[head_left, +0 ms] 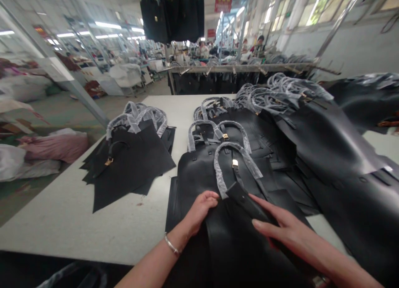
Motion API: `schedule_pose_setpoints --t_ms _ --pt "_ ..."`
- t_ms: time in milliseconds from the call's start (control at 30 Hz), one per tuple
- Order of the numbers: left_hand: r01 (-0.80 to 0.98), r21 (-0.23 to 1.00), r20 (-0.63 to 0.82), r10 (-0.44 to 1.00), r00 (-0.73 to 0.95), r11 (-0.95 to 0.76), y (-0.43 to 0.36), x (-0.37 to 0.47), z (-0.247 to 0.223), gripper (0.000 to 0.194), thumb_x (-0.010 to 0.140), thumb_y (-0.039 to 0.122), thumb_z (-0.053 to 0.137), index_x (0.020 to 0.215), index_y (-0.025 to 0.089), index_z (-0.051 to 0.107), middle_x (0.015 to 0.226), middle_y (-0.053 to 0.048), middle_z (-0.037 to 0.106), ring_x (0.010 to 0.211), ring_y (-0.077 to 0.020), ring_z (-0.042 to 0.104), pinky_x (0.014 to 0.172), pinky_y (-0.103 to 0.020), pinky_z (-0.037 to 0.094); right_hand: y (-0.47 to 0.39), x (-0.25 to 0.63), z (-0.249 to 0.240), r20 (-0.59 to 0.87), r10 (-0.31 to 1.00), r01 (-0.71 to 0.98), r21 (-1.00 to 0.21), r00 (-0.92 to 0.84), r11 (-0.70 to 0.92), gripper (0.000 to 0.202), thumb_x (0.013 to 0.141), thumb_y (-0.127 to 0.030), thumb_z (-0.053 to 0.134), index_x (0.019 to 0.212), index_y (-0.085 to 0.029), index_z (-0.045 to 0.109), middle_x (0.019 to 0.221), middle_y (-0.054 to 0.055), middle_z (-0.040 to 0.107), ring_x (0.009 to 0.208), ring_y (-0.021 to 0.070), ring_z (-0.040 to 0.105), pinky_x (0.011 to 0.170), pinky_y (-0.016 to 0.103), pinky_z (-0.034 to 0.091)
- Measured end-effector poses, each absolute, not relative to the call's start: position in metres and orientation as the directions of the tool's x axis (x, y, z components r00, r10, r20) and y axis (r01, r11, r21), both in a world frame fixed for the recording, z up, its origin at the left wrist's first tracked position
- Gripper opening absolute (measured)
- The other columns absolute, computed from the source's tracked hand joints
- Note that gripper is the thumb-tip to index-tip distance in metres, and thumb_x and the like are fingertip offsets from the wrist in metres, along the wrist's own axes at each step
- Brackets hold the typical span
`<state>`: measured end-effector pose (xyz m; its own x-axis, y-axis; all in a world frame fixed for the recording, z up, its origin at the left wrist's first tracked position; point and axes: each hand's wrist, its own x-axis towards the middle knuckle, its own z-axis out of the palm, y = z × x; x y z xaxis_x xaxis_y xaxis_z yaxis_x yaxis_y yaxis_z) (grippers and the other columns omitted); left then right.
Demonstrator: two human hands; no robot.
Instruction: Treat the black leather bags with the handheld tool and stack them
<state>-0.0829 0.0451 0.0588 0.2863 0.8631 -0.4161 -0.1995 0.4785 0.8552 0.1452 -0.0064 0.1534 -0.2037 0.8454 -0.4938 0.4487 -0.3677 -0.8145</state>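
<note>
In the head view, the black piece (243, 242) lies at lower centre over other black panels, the left hand (202, 209) curled nearly closed at its upper left edge, though whether it pinches cannot be told, and the right hand (280, 227) partly open, thumb and fingers straddling its raised edge. That loose straddle could let the edge slip or crease, while the film-wrapped handle (220, 178) and gold clasp (235, 163) just above might snag or scratch it if dragged across the crowded bench (134, 225).
</note>
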Motion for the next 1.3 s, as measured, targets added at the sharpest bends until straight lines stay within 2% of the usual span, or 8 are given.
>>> schedule_pose_setpoints --t_ms 133,433,533,667,967,1100,1200,1300 --pt "-0.276 0.895 -0.323 0.936 0.141 0.350 0.023 -0.108 0.053 0.044 0.057 0.011 0.071 0.097 0.017 0.053 0.079 0.002 0.061 0.067 -0.0095 0.056 0.061 -0.020 0.040 -0.015 0.154 0.147 -0.574 0.788 0.527 -0.751 -0.223 -0.398 0.080 0.078 -0.053 0.061 0.147 -0.024 0.034 0.082 0.003 0.072 0.065 0.0213 0.063 0.057 0.027 0.049" --pt "-0.377 0.843 -0.370 0.923 0.109 0.383 0.011 -0.114 0.051 0.034 0.066 0.017 0.069 0.097 0.012 0.057 0.085 -0.007 0.068 0.075 -0.0148 0.063 0.068 -0.025 0.049 -0.018 0.131 0.147 -0.600 0.737 0.569 -0.739 -0.312 -0.360 0.079 0.077 -0.051 0.059 0.147 -0.025 0.034 0.099 0.005 0.074 0.071 0.0235 0.067 0.061 0.028 0.052" --pt "-0.319 0.867 -0.378 0.922 0.082 0.384 0.017 -0.112 0.052 0.035 0.070 0.025 0.070 0.102 0.013 0.060 0.084 -0.006 0.066 0.078 -0.0165 0.063 0.063 -0.025 0.049 -0.015 0.126 0.144 -0.588 0.739 0.577 -0.744 -0.328 -0.336 0.078 0.079 -0.048 0.058 0.148 -0.024 0.032 0.090 0.003 0.072 0.068 0.0210 0.065 0.060 0.026 0.050" --pt "-0.196 0.895 -0.404 0.914 0.030 0.401 0.027 -0.110 0.050 0.033 0.068 0.032 0.074 0.092 0.011 0.065 0.070 -0.002 0.062 0.063 -0.0127 0.059 0.058 -0.023 0.047 -0.011 0.124 0.141 -0.590 0.742 0.586 -0.738 -0.319 -0.335 0.078 0.081 -0.049 0.058 0.149 -0.023 0.030 0.078 0.002 0.068 0.061 0.0184 0.062 0.053 0.025 0.046" --pt "-0.206 0.933 -0.260 0.949 0.178 0.294 0.022 -0.096 0.055 0.034 0.074 0.038 0.069 0.094 0.011 0.071 0.074 -0.005 0.067 0.062 -0.0129 0.055 0.058 -0.023 0.039 0.008 0.106 0.158 -0.577 0.701 0.419 -0.808 -0.419 -0.414 0.075 0.080 -0.042 0.063 0.146 -0.020 0.035 0.069 -0.002 0.063 0.054 0.0132 0.054 0.051 0.024 0.041" --pt "0.039 0.978 -0.209 0.971 0.116 0.206 0.022 -0.100 0.051 0.025 0.078 0.026 0.058 0.097 0.013 0.068 0.074 -0.004 0.063 0.065 -0.0167 0.056 0.061 -0.027 0.042 0.025 0.104 0.168 -0.477 0.796 0.349 -0.867 -0.373 -0.356 0.077 0.079 -0.041 0.064 0.146 -0.017 0.034 0.067 -0.004 0.061 0.050 0.0110 0.051 0.048 0.023 0.039" --pt "0.378 0.924 0.091 0.993 -0.077 -0.055 0.032 -0.104 0.055 0.036 0.074 0.013 0.055 0.110 0.016 0.061 0.098 -0.009 0.062 0.094 -0.0238 0.057 0.084 -0.036 0.044 0.033 0.118 0.172 -0.478 0.839 0.351 -0.856 -0.261 -0.379 0.077 0.080 -0.042 0.063 0.146 -0.015 0.034 0.063 -0.005 0.060 0.049 0.0113 0.051 0.048 0.023 0.038" --pt "0.507 0.819 0.324 0.946 -0.022 -0.269 0.056 -0.089 0.068 0.041 0.077 0.008 0.051 0.116 0.018 0.056 0.114 -0.010 0.056 0.107 -0.0242 0.052 0.096 -0.037 0.039 0.032 0.135 0.168 -0.495 0.843 0.343 -0.845 -0.208 -0.411 0.073 0.082 -0.043 0.062 0.144 -0.013 0.037 0.063 -0.004 0.060 0.050 0.0121 0.052 0.049 0.023 0.040"
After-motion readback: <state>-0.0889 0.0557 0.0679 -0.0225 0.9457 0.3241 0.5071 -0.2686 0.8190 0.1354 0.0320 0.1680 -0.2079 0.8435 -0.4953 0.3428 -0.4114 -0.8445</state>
